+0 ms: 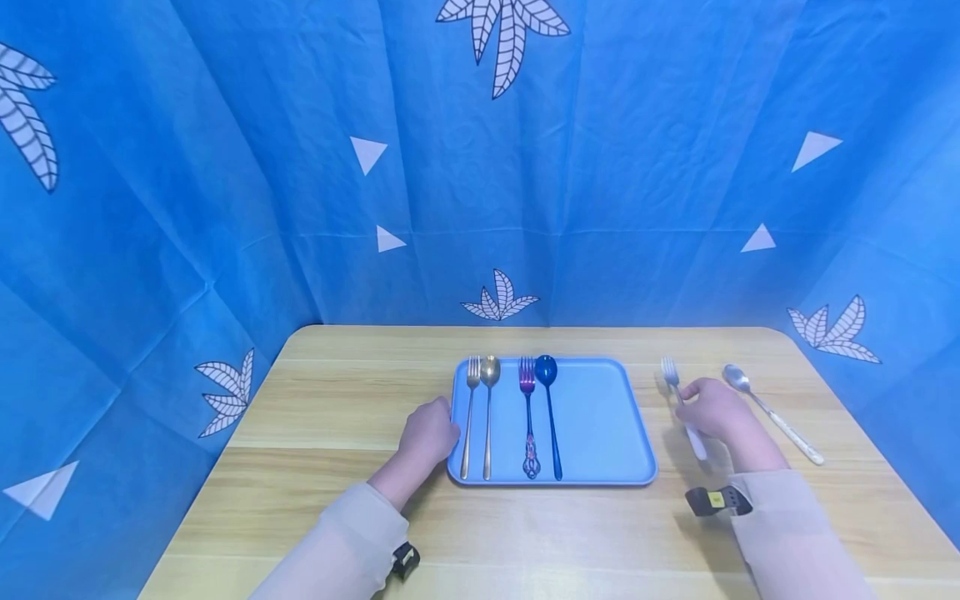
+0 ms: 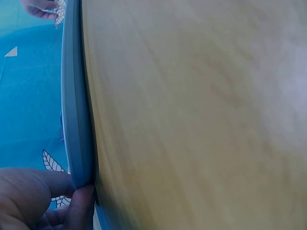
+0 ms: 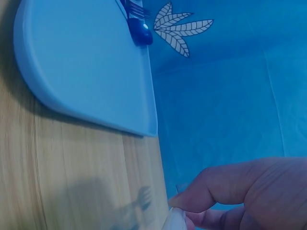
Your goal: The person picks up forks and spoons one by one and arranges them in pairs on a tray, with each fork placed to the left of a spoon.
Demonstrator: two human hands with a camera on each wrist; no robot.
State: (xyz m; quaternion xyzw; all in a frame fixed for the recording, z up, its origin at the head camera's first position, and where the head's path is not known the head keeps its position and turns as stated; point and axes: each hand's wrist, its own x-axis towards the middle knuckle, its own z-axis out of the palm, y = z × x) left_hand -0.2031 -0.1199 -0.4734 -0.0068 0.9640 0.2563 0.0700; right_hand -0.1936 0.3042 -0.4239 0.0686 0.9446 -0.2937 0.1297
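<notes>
My left hand (image 1: 429, 433) pinches the left rim of a light blue tray (image 1: 600, 425) between thumb and fingers, as the left wrist view shows. To the tray's right, my right hand (image 1: 716, 410) pinches a silver fork (image 1: 670, 371) with a white handle, tines pointing away from me. The fork's shadow on the table suggests it is slightly raised. On the tray, a gold fork (image 1: 473, 377) and gold spoon (image 1: 490, 372) lie side by side at the left. Beside them are a purple fork (image 1: 527, 383) with an ornate handle and a dark blue spoon (image 1: 547, 372).
Right of my right hand, a silver spoon (image 1: 783, 425) with a white patterned handle lies slanted on the wooden table (image 1: 337, 367). A blue patterned curtain (image 1: 637, 167) encloses the table's back and sides.
</notes>
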